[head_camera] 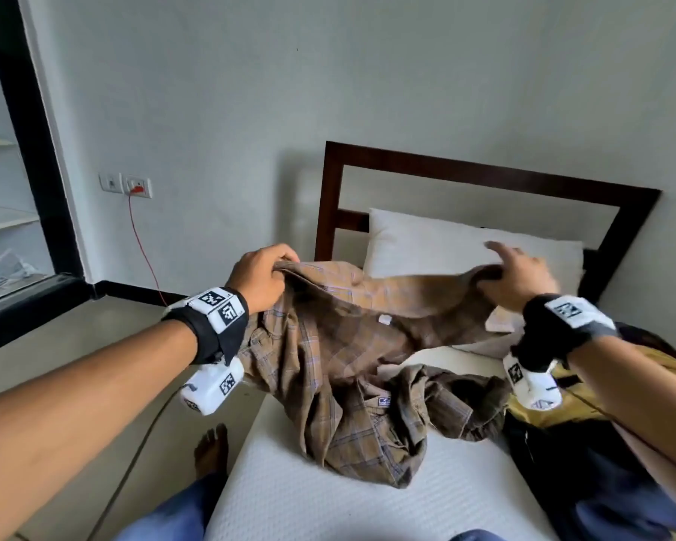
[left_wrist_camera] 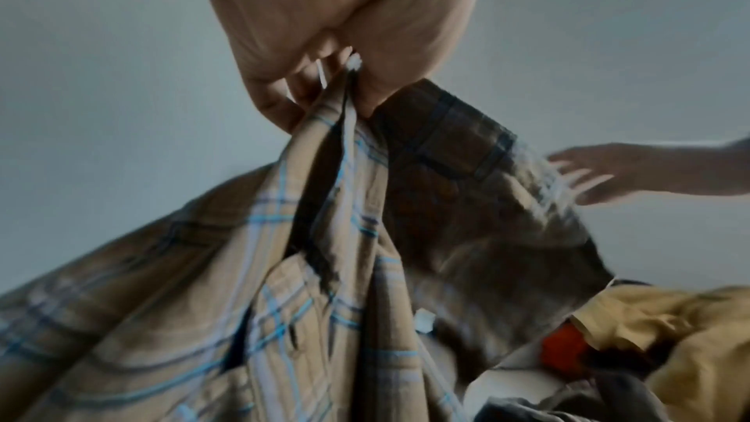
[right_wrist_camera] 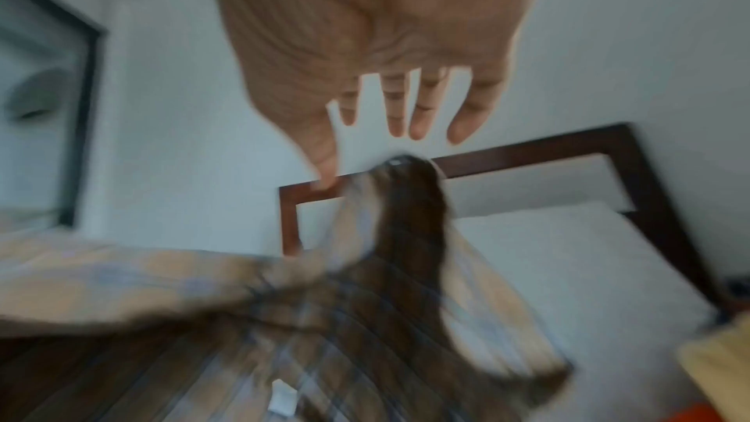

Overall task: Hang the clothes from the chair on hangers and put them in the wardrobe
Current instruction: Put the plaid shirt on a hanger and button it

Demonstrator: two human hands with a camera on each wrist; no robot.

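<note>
The bed fills the lower frame; the shirt hangs at centre above it. The left hand pinches one shoulder; the right hand, fingers spread, holds nothing. I judge the shirt is being spread; next, a hanger.

This is a bedroom in a home: just beyond the person's hands stands a bed with a white textured mattress, a white pillow and a dark wooden headboard set against a plain pale wall. To the left of the left hand, wall sockets carry a red cable down to a tiled floor, next to a black-framed opening with pale shelves. A brown plaid shirt hangs from the hands over the mattress, and more clothes lie heaped on the bed below the right hand.
</note>
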